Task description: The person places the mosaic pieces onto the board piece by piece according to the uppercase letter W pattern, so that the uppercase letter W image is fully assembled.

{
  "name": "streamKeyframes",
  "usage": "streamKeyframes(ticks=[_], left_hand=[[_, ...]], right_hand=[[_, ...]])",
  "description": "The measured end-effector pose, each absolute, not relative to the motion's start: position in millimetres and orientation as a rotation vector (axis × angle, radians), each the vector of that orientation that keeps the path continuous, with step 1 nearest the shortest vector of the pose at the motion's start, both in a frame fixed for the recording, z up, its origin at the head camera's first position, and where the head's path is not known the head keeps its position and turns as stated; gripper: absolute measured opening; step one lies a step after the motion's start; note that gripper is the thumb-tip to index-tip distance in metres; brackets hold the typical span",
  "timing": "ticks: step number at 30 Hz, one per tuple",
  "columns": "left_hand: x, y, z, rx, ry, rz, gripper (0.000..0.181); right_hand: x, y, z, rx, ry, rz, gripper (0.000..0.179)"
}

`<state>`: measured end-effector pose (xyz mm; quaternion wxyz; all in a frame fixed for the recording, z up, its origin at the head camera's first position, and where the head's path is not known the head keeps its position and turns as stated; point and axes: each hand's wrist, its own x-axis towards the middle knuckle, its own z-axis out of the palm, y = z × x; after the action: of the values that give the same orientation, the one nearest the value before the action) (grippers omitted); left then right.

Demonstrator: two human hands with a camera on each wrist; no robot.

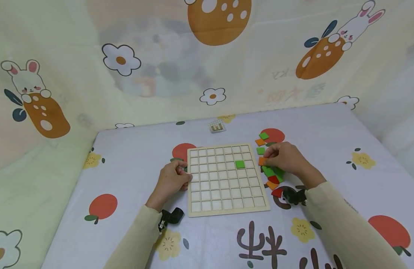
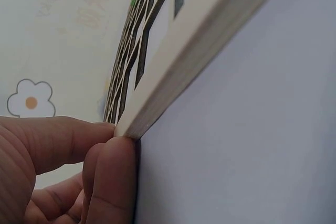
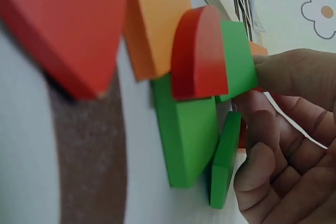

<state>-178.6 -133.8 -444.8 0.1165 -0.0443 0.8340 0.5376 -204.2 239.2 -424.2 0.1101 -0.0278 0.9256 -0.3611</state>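
A square wooden grid board [image 1: 227, 213] lies on the table, with one green square tile [image 1: 240, 164] in an upper-right cell. My left hand [image 1: 170, 182] is at the board's left edge; in the left wrist view, thumb and finger pinch the wooden rim [image 2: 173, 72]. Right of the board, my right hand [image 1: 289, 161] holds an orange tile [image 1: 262, 161] at its fingertips. Under and below that hand is a loose heap of green tiles [image 1: 269, 172], red pieces [image 1: 273, 179] and orange ones. The right wrist view shows a red curved piece [image 3: 210, 51] leaning on green blocks [image 3: 189, 135].
Beyond the heap lie another green tile [image 1: 260, 150], an orange tile [image 1: 260, 142] and a further green one. A small gridded card [image 1: 216, 126] sits behind the board. A printed curtain [image 1: 166, 104] stands along the table's back edge.
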Motion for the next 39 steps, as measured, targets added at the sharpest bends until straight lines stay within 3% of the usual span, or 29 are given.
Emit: streamKeyframes(ticks=[18, 28, 39], left_hand=[[-177, -133, -444, -0.095, 2.451, 1.598, 0.04], [-177, -133, -445, -0.11, 2.443, 1.59, 0.041], [-178, -133, -445, -0.114, 2.455, 1.569, 0.041]], right_hand=[[-204, 238, -423, -0.093, 2.622, -1.247, 0.015], [-208, 233, -426, -0.046, 2.662, -1.151, 0.028], [-210, 227, -426, -0.055, 2.762, -0.994, 0.027]])
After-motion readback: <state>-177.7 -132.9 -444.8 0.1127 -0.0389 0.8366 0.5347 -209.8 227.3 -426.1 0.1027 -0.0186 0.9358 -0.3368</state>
